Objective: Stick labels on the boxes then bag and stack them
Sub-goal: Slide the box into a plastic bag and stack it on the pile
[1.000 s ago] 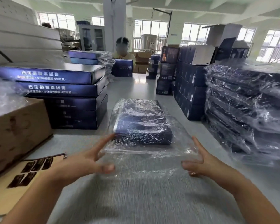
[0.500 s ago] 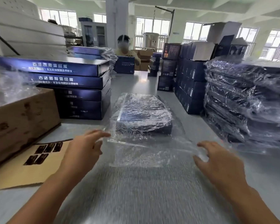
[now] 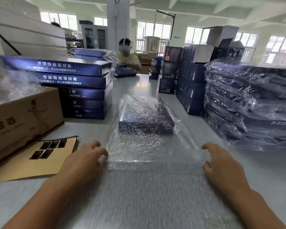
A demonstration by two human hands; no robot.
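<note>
A dark blue box (image 3: pixel 145 118) lies flat inside a clear bubble bag (image 3: pixel 149 149) in the middle of the table. The bag's open mouth points toward me. My left hand (image 3: pixel 87 156) is palm down at the near left corner of the mouth, fingers bent and thumb on the edge. At the near right corner my right hand (image 3: pixel 221 166) holds the edge the same way. A tan backing sheet (image 3: pixel 40 164) with several dark labels (image 3: pixel 51 146) lies to my left.
Unbagged blue boxes (image 3: pixel 82 83) are stacked at the left behind a cardboard carton (image 3: pixel 23 116). Bagged boxes (image 3: pixel 254 100) are piled at the right, with more dark boxes (image 3: pixel 190 83) behind. More bubble bags (image 3: pixel 147 195) lie under my arms. Another person (image 3: pixel 127 58) sits across the table.
My hands turned palm down and slid back from the box to the bag's near corners. The box sits deeper in the bag, and the bag's mouth lies flatter.
</note>
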